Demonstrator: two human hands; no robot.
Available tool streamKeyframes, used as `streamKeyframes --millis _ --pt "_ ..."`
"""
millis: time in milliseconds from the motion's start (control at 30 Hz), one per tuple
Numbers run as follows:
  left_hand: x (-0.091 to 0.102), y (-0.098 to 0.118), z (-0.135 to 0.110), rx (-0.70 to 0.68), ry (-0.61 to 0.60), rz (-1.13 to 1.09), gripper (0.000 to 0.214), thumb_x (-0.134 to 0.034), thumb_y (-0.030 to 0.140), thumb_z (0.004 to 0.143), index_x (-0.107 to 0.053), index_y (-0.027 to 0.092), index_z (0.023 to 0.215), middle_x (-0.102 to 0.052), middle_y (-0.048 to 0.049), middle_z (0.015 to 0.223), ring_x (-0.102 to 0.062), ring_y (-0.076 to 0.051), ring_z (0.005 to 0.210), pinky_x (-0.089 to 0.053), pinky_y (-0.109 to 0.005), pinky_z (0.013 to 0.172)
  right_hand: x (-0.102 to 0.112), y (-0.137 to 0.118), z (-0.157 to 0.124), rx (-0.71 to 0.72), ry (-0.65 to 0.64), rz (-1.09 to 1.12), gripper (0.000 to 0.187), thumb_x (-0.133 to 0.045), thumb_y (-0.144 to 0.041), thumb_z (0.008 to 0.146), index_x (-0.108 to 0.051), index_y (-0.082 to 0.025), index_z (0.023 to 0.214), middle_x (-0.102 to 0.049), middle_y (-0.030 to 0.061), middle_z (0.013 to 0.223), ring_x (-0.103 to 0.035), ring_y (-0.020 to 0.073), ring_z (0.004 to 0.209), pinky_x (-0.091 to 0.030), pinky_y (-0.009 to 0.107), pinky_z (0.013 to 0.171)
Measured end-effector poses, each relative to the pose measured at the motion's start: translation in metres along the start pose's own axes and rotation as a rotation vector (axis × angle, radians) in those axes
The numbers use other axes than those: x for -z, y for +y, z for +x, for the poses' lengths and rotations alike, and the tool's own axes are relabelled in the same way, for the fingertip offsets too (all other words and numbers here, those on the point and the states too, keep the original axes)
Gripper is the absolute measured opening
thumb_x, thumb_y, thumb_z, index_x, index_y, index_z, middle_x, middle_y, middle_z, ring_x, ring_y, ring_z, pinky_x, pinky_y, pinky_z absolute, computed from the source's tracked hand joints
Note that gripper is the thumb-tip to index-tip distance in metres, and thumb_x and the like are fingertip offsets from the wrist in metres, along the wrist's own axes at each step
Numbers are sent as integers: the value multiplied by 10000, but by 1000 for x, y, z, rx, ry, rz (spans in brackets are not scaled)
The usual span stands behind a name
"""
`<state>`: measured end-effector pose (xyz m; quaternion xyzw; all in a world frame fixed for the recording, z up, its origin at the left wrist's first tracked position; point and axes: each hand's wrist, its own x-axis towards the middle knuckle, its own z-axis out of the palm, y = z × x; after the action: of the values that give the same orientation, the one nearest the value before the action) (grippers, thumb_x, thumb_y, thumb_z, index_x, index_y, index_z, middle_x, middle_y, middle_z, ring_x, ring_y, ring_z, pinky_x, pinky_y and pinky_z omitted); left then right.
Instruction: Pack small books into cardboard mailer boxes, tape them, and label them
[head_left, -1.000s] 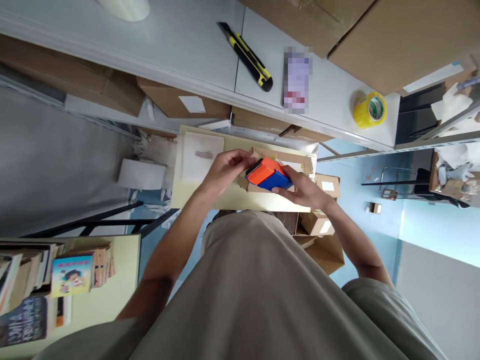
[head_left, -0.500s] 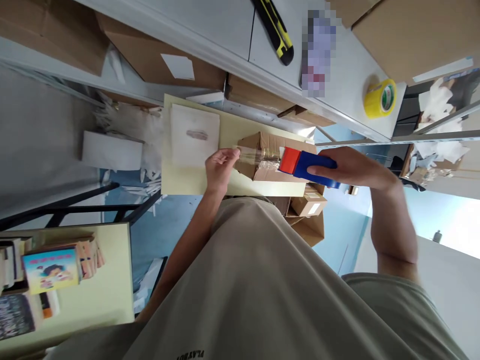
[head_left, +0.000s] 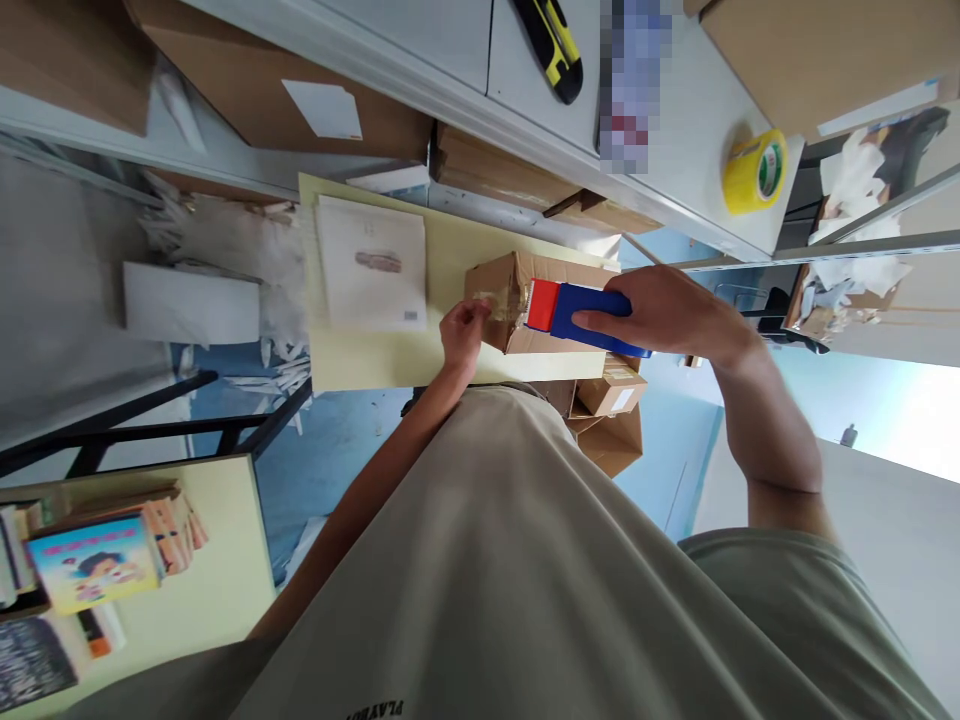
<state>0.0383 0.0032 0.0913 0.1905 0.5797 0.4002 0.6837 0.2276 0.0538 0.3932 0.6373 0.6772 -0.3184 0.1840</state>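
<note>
Books (head_left: 90, 570), stacked at eight o'clock of the view, covers facing up; white sheet (head_left: 191, 305), at nine o'clock, lying flat and well apart from the hands; yellow desk (head_left: 375, 360), centre of the view, bearing the items below; booklet (head_left: 373, 262), white with a small printed mark, flat on the yellow desk at nine o'clock of the carton and apart from it; left hand (head_left: 465, 335), at the carton's eight o'clock corner, fingers (head_left: 474, 312) curled close together with the tips against the taped end, though whether they pinch the tape cannot be told; carton (head_left: 510, 285), brown cardboard, lying on the far right part of the yellow desk, between the two hands; tape dispenser (head_left: 581, 312), red head and blue body, resting on top of the carton with the red head toward nine o'clock; utility knife (head_left: 553, 45), yellow and black, on the grey desk (head_left: 420, 30) at twelve o'clock of the carton; small cartons (head_left: 613, 388), at five o'clock of the carton, below the yellow desk's edge; right hand (head_left: 667, 315), at three o'clock of the carton, fingers (head_left: 600, 322) wrapped around the blue body of the tape dispenser; yellow tape roll (head_left: 754, 170), on the grey desk at two o'clock of the right hand.
</note>
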Motion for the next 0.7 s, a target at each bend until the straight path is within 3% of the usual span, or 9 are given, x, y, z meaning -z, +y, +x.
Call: streamKeyframes --millis 133,233,300,367,433,533,700 --pt "-6 -16 9 -45 48 79 218 -906 326 898 -716 233 846 -698 16 801 -591 -134 720 -457 -254 694 -1 -7 3 -12 12 -5 683 -656 -910 1018 -747 -251 860 -586 32 634 -665 260 721 -474 396 729" --pt "5 -21 13 -50 79 125 225 -888 337 900 -685 244 934 -683 22 811 -627 -146 754 -491 -253 714 -1 -10 0 -10 31 17 661 -677 -898 1015 -757 -253 894 -595 30 651 -682 268 754 -490 398 752" --pt "16 -17 7 -133 55 157 226 -832 396 955 -688 246 1045 -736 -17 926 -698 -168 855 -553 -278 783 -1 -10 -2 -24 22 13 664 -681 -901 1011 -746 -255 874 -597 32 644 -677 268 743 -487 399 744" --pt "24 -6 -6 -300 -60 203 332 -784 463 1007 -696 245 1243 -774 -79 1141 -752 -202 1034 -611 -322 912 -1 -11 -5 -46 5 -5 674 -667 -905 1017 -736 -254 858 -609 41 645 -673 271 735 -481 402 735" --pt "26 8 -22 -471 -232 284 587 -843 509 984 -646 254 1475 -742 -121 1321 -746 -245 1178 -629 -377 1029 -1 -13 -6 -72 -11 -37 677 -641 -899 1034 -739 -250 868 -635 55 664 -679 278 744 -479 405 735" --pt "17 30 -34 -633 -431 467 904 -995 481 866 -579 269 1640 -672 -135 1392 -719 -281 1169 -633 -434 1079 -1 -23 -8 -122 -55 -138 659 -610 -857 1066 -767 -235 913 -697 84 727 -703 292 778 -483 408 748" --pt "0 52 -13 -704 -573 801 566 -937 268 912 -711 249 1431 -641 -112 1283 -701 -285 1149 -638 -421 1055 2 -48 -12 -154 -130 -295 676 -518 -801 1109 -813 -198 1026 -789 135 867 -740 313 860 -485 401 788"
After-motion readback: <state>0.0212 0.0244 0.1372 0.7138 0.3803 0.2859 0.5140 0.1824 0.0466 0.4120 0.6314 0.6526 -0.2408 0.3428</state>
